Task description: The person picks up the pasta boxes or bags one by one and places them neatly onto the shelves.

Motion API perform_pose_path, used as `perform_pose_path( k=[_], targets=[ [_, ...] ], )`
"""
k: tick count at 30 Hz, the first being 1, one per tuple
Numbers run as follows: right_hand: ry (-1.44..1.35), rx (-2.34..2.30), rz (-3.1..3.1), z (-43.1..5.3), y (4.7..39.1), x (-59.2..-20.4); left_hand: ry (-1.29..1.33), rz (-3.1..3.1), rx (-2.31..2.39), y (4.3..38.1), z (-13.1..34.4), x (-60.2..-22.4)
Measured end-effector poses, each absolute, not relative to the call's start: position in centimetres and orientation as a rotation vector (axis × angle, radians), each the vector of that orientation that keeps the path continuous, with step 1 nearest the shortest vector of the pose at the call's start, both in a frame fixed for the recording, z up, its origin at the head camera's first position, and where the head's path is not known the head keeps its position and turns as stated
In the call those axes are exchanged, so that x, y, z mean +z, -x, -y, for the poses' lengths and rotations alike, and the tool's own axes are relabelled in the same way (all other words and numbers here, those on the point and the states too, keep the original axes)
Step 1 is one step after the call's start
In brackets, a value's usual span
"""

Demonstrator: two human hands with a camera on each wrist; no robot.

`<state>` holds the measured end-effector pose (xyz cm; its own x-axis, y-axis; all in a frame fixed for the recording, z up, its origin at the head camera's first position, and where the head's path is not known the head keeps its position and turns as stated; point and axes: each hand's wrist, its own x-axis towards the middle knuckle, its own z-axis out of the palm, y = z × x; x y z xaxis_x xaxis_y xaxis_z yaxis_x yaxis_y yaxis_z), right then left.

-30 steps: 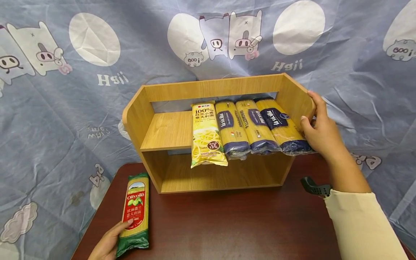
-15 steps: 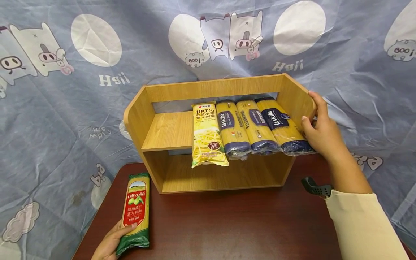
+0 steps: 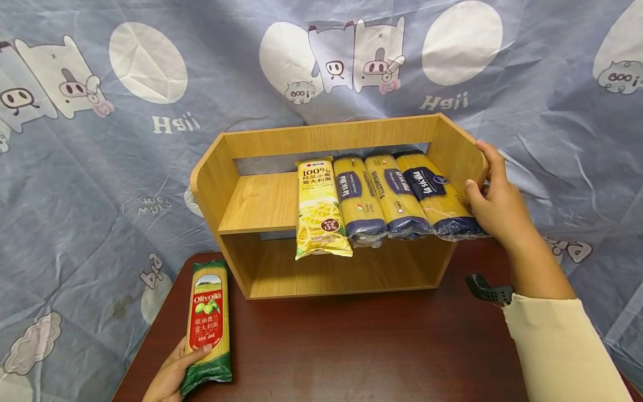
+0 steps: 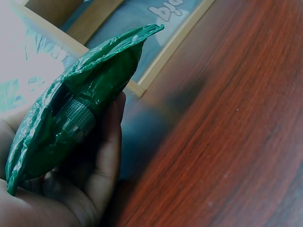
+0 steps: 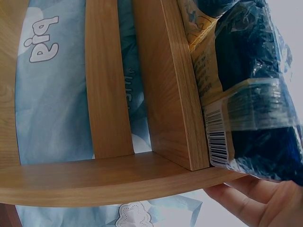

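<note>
My left hand (image 3: pixel 173 371) grips the lower end of a green-and-red spaghetti packet (image 3: pixel 207 312) at the table's left, thumb on top. The left wrist view shows fingers curled beneath the packet's green crimped end (image 4: pixel 71 113). My right hand (image 3: pixel 497 204) holds the right side panel (image 3: pixel 459 159) of a two-level wooden shelf (image 3: pixel 258 201), thumb inside and fingers outside. On the upper board a yellow noodle packet (image 3: pixel 321 209) and three blue-labelled spaghetti packets (image 3: pixel 359 195) lie side by side, ends overhanging the front. In the right wrist view, one blue-ended packet (image 5: pixel 255 109) partly hides that hand.
The shelf stands at the back of a dark red-brown table (image 3: pixel 351 346). Bare board shows left of the yellow packet, and the lower level (image 3: pixel 341 273) holds nothing visible. A printed grey-blue cloth (image 3: pixel 226 72) hangs behind. A dark bracket (image 3: pixel 487 290) sits at my right wrist.
My left thumb has shifted lower on the green-and-red spaghetti packet, and the packet's far end has tipped upward slightly. The right hand and shelf stay put.
</note>
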<state>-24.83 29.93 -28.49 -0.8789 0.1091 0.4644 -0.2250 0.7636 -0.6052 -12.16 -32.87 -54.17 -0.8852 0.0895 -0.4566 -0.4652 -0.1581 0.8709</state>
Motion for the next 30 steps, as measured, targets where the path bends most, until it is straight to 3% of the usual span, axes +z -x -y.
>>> perform_pose_path(
  k=[13, 30],
  targets=[
    [-0.096, 0.933, 2.48, -29.9, 24.8, -28.4, 0.49, -1.913, 2.169, 11.9, 31.7, -54.3],
    [-0.082, 0.937, 2.48, -30.1, 24.8, -28.5, 0.219, -1.996, 2.353, 11.1, 31.2, -52.4]
  ],
)
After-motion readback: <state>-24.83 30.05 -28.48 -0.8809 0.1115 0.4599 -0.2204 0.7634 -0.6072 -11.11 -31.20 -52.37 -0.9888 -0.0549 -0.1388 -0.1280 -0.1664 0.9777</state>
